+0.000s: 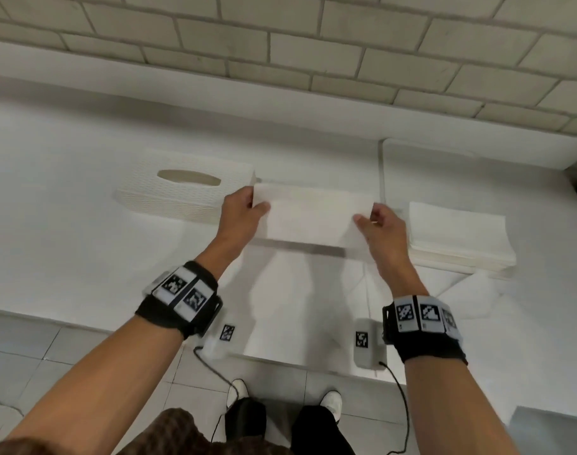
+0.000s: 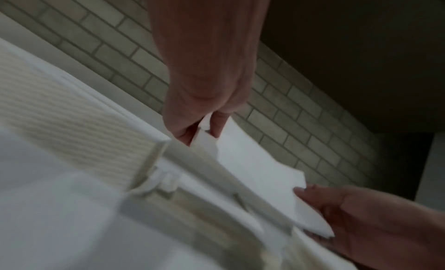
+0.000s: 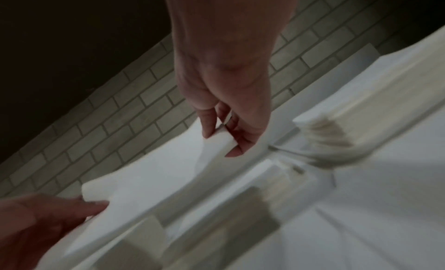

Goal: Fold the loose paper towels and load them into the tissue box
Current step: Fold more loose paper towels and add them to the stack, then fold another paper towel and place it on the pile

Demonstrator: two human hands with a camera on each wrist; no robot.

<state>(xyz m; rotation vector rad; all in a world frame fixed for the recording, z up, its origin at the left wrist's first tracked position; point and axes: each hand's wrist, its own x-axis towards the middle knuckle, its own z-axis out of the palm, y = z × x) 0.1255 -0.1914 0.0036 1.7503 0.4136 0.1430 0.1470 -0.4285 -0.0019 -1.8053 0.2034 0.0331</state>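
The paper towel [image 1: 308,218] was held up above the white counter [image 1: 67,178], just to the right of the tissue box [image 1: 182,193], stretched flat between two hands. The left hand [image 1: 241,211] pinched the towel's left edge between thumb and fingers; in the left wrist view the thumb [image 2: 178,125] sat on one face and a fingertip on the other, the remaining fingers hidden behind the sheet. The right hand [image 1: 380,226] pinched the right edge the same way — the right wrist view showed a fingertip [image 3: 208,122] on one face and others curled under it. How many layers the towel had could not be made out, since both wrist views were blurred.

Right of the tissue box and beyond the right hand lay a stack of paper towels [image 1: 458,238] on the counter. A larger loose sheet [image 1: 300,303] lay flat below the held towel, partly covered by the arms and their shadows. The tissue box showed its oval slot [image 1: 189,177] upward; its right end was hidden behind the left hand and the towel's corner. Both wrists wore black bands with printed markers [image 1: 182,292] — two more marker blocks sat near the counter's front edge. A tiled wall [image 1: 313,44] ran behind the box.
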